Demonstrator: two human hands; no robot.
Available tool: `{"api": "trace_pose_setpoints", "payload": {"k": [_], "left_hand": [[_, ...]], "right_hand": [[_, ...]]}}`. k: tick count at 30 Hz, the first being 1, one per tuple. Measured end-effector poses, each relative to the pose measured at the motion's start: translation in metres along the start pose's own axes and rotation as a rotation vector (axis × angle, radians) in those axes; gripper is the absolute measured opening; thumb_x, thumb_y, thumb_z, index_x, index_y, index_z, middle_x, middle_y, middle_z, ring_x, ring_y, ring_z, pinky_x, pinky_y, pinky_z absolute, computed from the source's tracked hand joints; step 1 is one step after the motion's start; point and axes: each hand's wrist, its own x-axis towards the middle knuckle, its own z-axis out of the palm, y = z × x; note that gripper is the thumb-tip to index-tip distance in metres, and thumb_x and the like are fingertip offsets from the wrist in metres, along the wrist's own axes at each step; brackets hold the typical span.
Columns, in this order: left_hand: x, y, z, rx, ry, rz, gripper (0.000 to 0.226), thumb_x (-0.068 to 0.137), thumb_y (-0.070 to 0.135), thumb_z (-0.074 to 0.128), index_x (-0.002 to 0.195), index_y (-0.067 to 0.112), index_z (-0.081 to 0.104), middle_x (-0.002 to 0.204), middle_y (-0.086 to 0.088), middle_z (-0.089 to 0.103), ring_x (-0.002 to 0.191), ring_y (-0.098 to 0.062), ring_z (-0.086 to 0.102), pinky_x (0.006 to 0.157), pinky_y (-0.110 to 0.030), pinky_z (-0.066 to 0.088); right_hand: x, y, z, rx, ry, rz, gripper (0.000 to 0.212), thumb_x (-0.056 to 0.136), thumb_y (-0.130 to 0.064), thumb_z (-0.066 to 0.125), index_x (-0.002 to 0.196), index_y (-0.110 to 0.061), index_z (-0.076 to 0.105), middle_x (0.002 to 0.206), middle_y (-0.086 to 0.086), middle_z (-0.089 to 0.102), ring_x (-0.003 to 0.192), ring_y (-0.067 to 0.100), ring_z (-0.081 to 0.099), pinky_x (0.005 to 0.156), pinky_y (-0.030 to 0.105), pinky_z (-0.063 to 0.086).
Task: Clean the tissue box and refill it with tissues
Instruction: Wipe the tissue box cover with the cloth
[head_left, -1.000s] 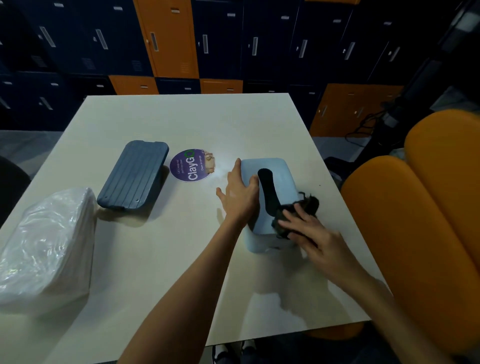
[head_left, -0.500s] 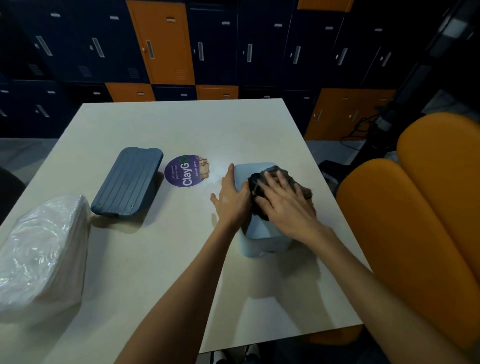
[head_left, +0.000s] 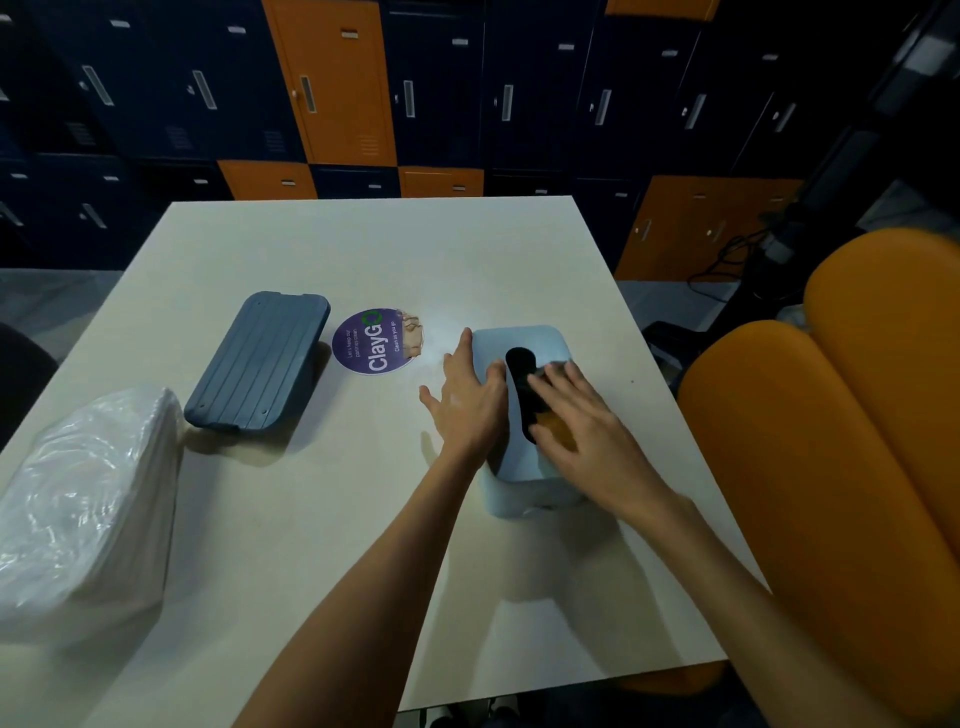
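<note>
Two bare hands meet at a pale blue plastic tissue box with rounded corners, which stands on the right half of a cream square table, close to its right edge. The left hand lies spread against the box's left side: its thumb rests on the top edge, one finger runs along the side wall, and the other fingers fan out towards the tabletop. The right hand lies flat on top of the box with its fingers straight and slightly apart, covering the near part of a dark oval slot in the top. This hand is blurred, and I cannot tell what, if anything, sits under its palm.

Left of the box, apart from it, a round purple sticker printed "ClayGo" is stuck to the table. Just beyond the sticker lies a dark blue ribbed plastic cover, flat and angled. Near the table's left edge, well apart from the box, sits a clear-plastic-wrapped pack of white tissues.

Two orange padded chairs stand to the right of the table, and a wall of navy and orange lockers fills the background
</note>
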Motion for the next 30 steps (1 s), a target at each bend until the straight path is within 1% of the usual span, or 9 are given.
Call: {"api": "trace_pose_setpoints", "payload": {"k": [3,6,9,12,15,17,23,28,30], "left_hand": [[0.001,-0.001,0.0,0.011,-0.005,0.02,0.054,0.101,0.03,0.036,0.153,0.027,0.02,0.156,0.0,0.033,0.14,-0.025,0.035,0.12,-0.047,-0.006],[0.001,0.0,0.001,0.003,0.012,0.014,0.055,0.101,0.028,0.037,0.153,0.026,0.02,0.156,0.003,0.032,0.141,-0.022,0.032,0.12,-0.046,-0.005],[0.004,-0.002,0.003,0.023,0.027,0.014,0.055,0.1,0.029,0.037,0.153,0.026,0.021,0.156,0.002,0.033,0.139,-0.023,0.037,0.12,-0.046,-0.006],[0.005,-0.004,0.005,0.031,0.038,0.001,0.055,0.1,0.031,0.037,0.153,0.027,0.022,0.155,0.001,0.034,0.136,-0.022,0.042,0.119,-0.045,-0.007],[0.006,-0.004,0.007,0.035,0.056,0.002,0.055,0.099,0.032,0.038,0.152,0.028,0.023,0.155,0.001,0.035,0.136,-0.022,0.042,0.119,-0.044,-0.008],[0.006,-0.004,0.008,0.049,0.061,0.001,0.055,0.1,0.032,0.037,0.152,0.028,0.022,0.155,0.0,0.035,0.136,-0.023,0.042,0.119,-0.045,-0.007],[0.006,-0.003,0.006,0.022,0.049,0.007,0.055,0.1,0.031,0.037,0.153,0.028,0.022,0.154,0.0,0.037,0.137,-0.025,0.04,0.12,-0.046,-0.006],[0.005,-0.004,0.004,0.035,0.033,0.023,0.055,0.1,0.032,0.037,0.153,0.029,0.021,0.154,0.0,0.037,0.136,-0.025,0.04,0.12,-0.047,-0.005],[0.006,-0.005,0.003,0.042,0.024,0.023,0.055,0.1,0.032,0.036,0.153,0.029,0.02,0.154,-0.001,0.037,0.136,-0.025,0.04,0.12,-0.048,-0.005]], "right_hand": [[-0.002,0.001,0.006,0.064,0.05,0.021,0.052,0.101,-0.025,0.042,0.151,-0.021,0.027,0.16,-0.005,0.012,0.146,0.005,-0.004,0.113,0.023,0.007],[0.032,0.006,0.004,0.089,0.084,0.07,0.045,0.102,-0.019,0.038,0.148,-0.017,0.035,0.159,0.001,0.019,0.147,0.013,0.005,0.117,0.027,0.01],[0.066,0.006,-0.002,0.126,0.096,0.127,0.042,0.103,-0.016,0.036,0.145,-0.015,0.041,0.156,0.005,0.027,0.147,0.019,0.013,0.116,0.028,0.013],[0.069,0.007,-0.001,0.16,0.088,0.151,0.045,0.103,-0.026,0.038,0.147,-0.017,0.037,0.157,0.002,0.025,0.147,0.018,0.012,0.117,0.032,0.013],[0.042,0.009,0.004,0.118,0.045,0.145,0.071,0.092,-0.049,0.052,0.151,-0.02,0.025,0.16,-0.004,0.013,0.148,0.014,0.003,0.115,0.029,0.006],[0.02,0.007,0.007,0.103,0.072,0.126,0.074,0.091,-0.046,0.055,0.152,-0.02,0.023,0.16,-0.004,0.011,0.148,0.012,0.0,0.114,0.028,0.007],[-0.027,0.003,0.005,0.211,0.104,0.075,0.059,0.095,-0.037,0.05,0.148,-0.021,0.03,0.158,-0.006,0.016,0.147,0.011,0.005,0.115,0.029,0.015],[0.031,0.007,-0.005,0.126,0.021,0.118,0.059,0.098,-0.039,0.046,0.15,-0.018,0.027,0.16,0.001,0.014,0.148,0.017,0.005,0.117,0.034,0.012],[0.063,0.005,-0.006,0.131,0.017,0.153,0.054,0.1,-0.038,0.042,0.149,-0.017,0.032,0.159,0.004,0.021,0.147,0.021,0.01,0.116,0.034,0.014]]}}
